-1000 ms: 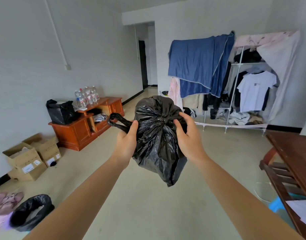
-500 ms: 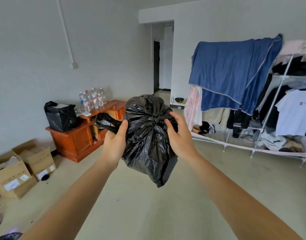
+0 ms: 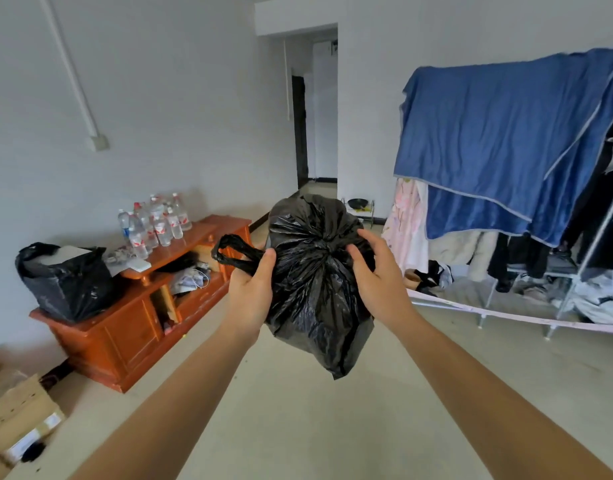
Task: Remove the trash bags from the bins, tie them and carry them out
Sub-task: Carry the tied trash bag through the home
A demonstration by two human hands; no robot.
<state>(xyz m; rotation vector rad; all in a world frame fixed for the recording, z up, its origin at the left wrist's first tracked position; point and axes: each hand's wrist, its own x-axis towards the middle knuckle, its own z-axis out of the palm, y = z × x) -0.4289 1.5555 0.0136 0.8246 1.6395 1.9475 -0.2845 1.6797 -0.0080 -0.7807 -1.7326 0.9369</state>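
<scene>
A full black trash bag (image 3: pixel 315 282) hangs in the air in front of me, its top bunched and knotted. My left hand (image 3: pixel 251 292) grips the bag's left side, with a black handle loop (image 3: pixel 230 251) sticking out past the thumb. My right hand (image 3: pixel 379 282) presses against the bag's right side, fingers curled onto the plastic. A second black bag (image 3: pixel 64 280), open at the top with something white inside, sits on the left end of the low wooden cabinet (image 3: pixel 131 323).
Water bottles (image 3: pixel 152 221) stand on the cabinet. Cardboard boxes (image 3: pixel 17 417) lie at the lower left. A clothes rack draped with a blue blanket (image 3: pixel 505 140) fills the right side. A dark doorway (image 3: pixel 299 129) opens straight ahead across bare floor.
The view has swung left and moved forward: the cabinet and doorway are nearer, the table and floor bin have left view. Both hands keep their hold on the bag.
</scene>
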